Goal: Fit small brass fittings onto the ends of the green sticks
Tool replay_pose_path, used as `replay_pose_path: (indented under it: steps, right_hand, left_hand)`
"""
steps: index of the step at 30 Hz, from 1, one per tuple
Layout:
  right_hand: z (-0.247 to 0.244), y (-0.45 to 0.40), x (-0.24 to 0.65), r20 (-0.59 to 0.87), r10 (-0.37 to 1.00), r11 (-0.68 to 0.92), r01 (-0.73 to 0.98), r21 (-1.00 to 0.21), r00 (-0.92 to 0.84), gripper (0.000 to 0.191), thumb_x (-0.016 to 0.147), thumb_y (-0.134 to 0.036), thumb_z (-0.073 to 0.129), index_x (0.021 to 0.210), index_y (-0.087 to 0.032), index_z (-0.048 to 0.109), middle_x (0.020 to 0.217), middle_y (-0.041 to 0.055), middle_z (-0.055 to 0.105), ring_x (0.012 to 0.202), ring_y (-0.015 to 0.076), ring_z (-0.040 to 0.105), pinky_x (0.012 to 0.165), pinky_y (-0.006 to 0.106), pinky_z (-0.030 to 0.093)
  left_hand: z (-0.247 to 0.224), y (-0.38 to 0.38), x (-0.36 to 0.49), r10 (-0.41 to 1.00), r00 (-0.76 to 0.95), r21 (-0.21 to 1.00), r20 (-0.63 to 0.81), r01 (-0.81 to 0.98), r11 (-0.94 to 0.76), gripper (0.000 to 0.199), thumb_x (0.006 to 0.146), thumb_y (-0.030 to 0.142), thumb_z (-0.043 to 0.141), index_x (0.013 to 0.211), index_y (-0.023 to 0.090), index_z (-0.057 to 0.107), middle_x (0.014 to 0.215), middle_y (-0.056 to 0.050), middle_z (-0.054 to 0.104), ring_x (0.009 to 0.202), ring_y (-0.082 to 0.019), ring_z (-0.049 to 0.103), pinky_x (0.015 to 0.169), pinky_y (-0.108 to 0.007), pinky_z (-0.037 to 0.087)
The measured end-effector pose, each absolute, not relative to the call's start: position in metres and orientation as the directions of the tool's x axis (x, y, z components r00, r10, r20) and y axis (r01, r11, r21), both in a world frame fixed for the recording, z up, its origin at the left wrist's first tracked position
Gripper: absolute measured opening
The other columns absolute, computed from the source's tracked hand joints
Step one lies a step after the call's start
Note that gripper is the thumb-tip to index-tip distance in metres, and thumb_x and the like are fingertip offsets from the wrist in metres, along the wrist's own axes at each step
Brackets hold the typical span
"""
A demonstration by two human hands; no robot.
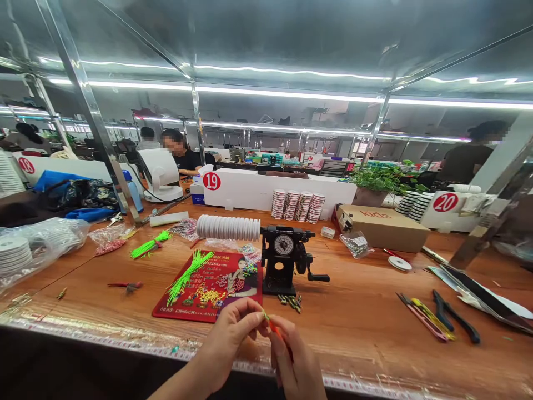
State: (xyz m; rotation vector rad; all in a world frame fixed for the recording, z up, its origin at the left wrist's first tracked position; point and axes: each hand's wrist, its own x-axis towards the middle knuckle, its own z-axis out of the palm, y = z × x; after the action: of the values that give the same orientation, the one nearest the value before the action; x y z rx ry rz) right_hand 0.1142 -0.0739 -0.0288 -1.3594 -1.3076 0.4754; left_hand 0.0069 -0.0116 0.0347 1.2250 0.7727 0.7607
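My left hand (233, 333) and my right hand (293, 355) meet above the table's front edge, fingertips nearly touching. Between the left thumb and forefinger is a small green piece, too small to name. An orange strand (275, 329) runs into my right hand's pinched fingers. Just beyond lies a red mat (166, 308) with a bundle of bright green strands (189, 278) and scattered yellow beads (208, 296). A black hand-cranked winder (283, 255) stands right of the mat, carrying a row of white spools (229, 228). Small brass-coloured parts (291, 301) lie at its base.
On the right are pliers (453, 316), cutters (431, 319), a cardboard box (383, 228) and a white disc (400, 263). Spool stacks (297, 205) stand behind the winder. Plastic-wrapped spools (14, 255) sit left. A metal post (100, 128) rises at left. People are in the background.
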Motion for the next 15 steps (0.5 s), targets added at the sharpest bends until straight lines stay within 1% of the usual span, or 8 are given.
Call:
replay_pose_path:
  steps: [3, 5, 6, 8, 10, 11, 13, 15]
  right_hand:
    - [-0.018, -0.074, 0.129, 0.431, 0.901, 0.337, 0.54, -0.771, 0.054, 0.032, 0.089, -0.037, 0.029, 0.105, -0.023, 0.053, 0.047, -0.0061, 0.042, 0.037, 0.0095, 0.041, 0.041, 0.019, 0.031]
    - [-0.01, -0.074, 0.136, 0.374, 0.927, 0.331, 0.56, -0.76, -0.04, 0.032, 0.089, -0.037, 0.028, 0.104, -0.023, 0.053, 0.048, -0.0054, 0.045, 0.038, 0.0096, 0.043, 0.041, 0.019, 0.031]
    - [-0.007, -0.073, 0.138, 0.324, 0.945, 0.3, 0.544, -0.784, -0.054, 0.033, 0.089, -0.038, 0.028, 0.103, -0.023, 0.053, 0.048, -0.0054, 0.045, 0.037, 0.0095, 0.043, 0.04, 0.018, 0.031]
    - [-0.005, -0.072, 0.137, 0.204, 0.978, 0.195, 0.466, -0.863, -0.032, 0.036, 0.088, -0.043, 0.026, 0.105, -0.022, 0.05, 0.048, -0.0059, 0.046, 0.034, 0.0089, 0.041, 0.037, 0.017, 0.03]
    - [-0.008, -0.072, 0.133, 0.131, 0.991, 0.117, 0.384, -0.916, 0.009, 0.043, 0.087, -0.049, 0.024, 0.111, -0.021, 0.046, 0.047, -0.0063, 0.046, 0.032, 0.0091, 0.039, 0.035, 0.018, 0.029]
    - [-0.01, -0.071, 0.13, 0.125, 0.991, 0.103, 0.372, -0.923, 0.036, 0.046, 0.087, -0.05, 0.023, 0.113, -0.02, 0.046, 0.047, -0.0062, 0.046, 0.033, 0.0097, 0.039, 0.035, 0.018, 0.029]
    - [-0.015, -0.071, 0.124, 0.175, 0.979, 0.117, 0.425, -0.898, 0.1, 0.047, 0.087, -0.051, 0.023, 0.113, -0.021, 0.048, 0.047, -0.0049, 0.047, 0.038, 0.0119, 0.045, 0.039, 0.019, 0.032]
    - [-0.018, -0.07, 0.119, 0.255, 0.952, 0.131, 0.528, -0.839, 0.17, 0.045, 0.087, -0.048, 0.023, 0.11, -0.023, 0.052, 0.048, -0.003, 0.051, 0.043, 0.0142, 0.051, 0.044, 0.02, 0.036]
  left_hand:
    - [0.042, -0.006, -0.001, 0.824, 0.565, 0.994, -0.037, 0.107, -0.029, 0.013, 0.071, 0.027, 0.054, 0.066, 0.015, 0.054, 0.058, 0.001, 0.056, 0.059, -0.012, 0.051, 0.059, -0.023, 0.038]
    - [0.043, -0.004, -0.005, 0.822, 0.567, 0.944, 0.056, 0.238, -0.229, 0.011, 0.072, 0.025, 0.051, 0.066, 0.016, 0.053, 0.062, 0.0, 0.054, 0.061, -0.014, 0.051, 0.059, -0.024, 0.039]
    - [0.041, -0.004, -0.006, 0.812, 0.57, 0.891, 0.125, 0.295, -0.344, 0.01, 0.073, 0.023, 0.049, 0.067, 0.017, 0.052, 0.064, 0.0, 0.053, 0.062, -0.014, 0.05, 0.059, -0.025, 0.038]
    - [0.037, -0.004, -0.007, 0.771, 0.582, 0.751, 0.26, 0.38, -0.54, 0.012, 0.075, 0.018, 0.044, 0.066, 0.018, 0.051, 0.068, -0.001, 0.053, 0.066, -0.015, 0.051, 0.061, -0.026, 0.038]
    - [0.031, -0.005, -0.007, 0.727, 0.599, 0.631, 0.337, 0.429, -0.646, 0.015, 0.077, 0.016, 0.04, 0.067, 0.018, 0.051, 0.07, -0.002, 0.055, 0.069, -0.017, 0.051, 0.065, -0.027, 0.039]
    - [0.029, -0.006, -0.007, 0.717, 0.602, 0.591, 0.351, 0.451, -0.669, 0.016, 0.077, 0.015, 0.039, 0.067, 0.018, 0.051, 0.071, -0.003, 0.056, 0.07, -0.017, 0.052, 0.066, -0.028, 0.039]
    - [0.027, -0.007, -0.005, 0.722, 0.59, 0.551, 0.362, 0.49, -0.676, 0.017, 0.078, 0.017, 0.039, 0.067, 0.018, 0.051, 0.071, -0.003, 0.056, 0.07, -0.018, 0.052, 0.066, -0.029, 0.039]
    - [0.027, -0.007, -0.003, 0.753, 0.563, 0.583, 0.341, 0.502, -0.639, 0.017, 0.079, 0.019, 0.04, 0.066, 0.019, 0.05, 0.068, -0.002, 0.055, 0.067, -0.017, 0.052, 0.063, -0.027, 0.039]
